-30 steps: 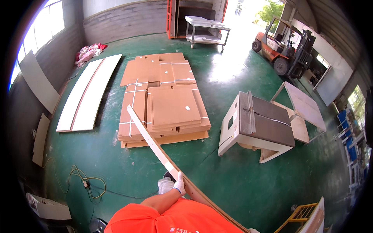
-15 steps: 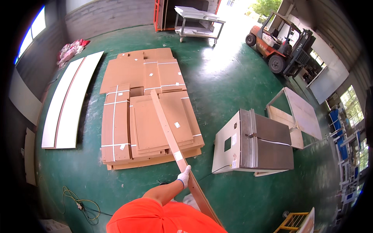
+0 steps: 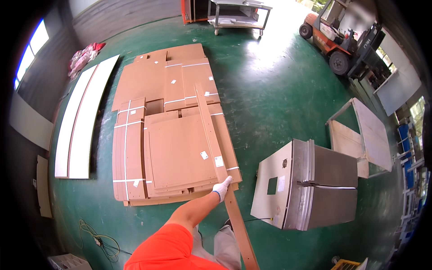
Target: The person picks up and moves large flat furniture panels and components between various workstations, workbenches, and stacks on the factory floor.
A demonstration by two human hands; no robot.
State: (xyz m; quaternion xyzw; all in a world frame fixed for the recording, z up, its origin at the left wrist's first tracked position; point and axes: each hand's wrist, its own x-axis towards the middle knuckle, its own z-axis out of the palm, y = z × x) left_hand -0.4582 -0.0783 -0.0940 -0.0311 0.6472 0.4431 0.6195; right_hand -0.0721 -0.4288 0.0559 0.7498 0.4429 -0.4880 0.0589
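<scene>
My left hand, in a white knitted glove with a blue cuff, is closed around a long narrow brown board. This board has a white label and small holes. Its far part extends over a stack of brown flat panels, and its near end runs out of the lower edge, to the right of my legs. Whether the board rests on the stack, I cannot tell. White straps and small labels show on several of the stacked panels. My right hand is out of view.
Two long white panels lie left of the stack. At right stand a grey metal cabinet and a pale frame. Farther back are a wheeled table and an orange forklift. A cable lies at lower left.
My left hand and the board have shifted forward and right, and the board's far end now lies farther right over the stack. My grip is kept. My legs have come into view.
</scene>
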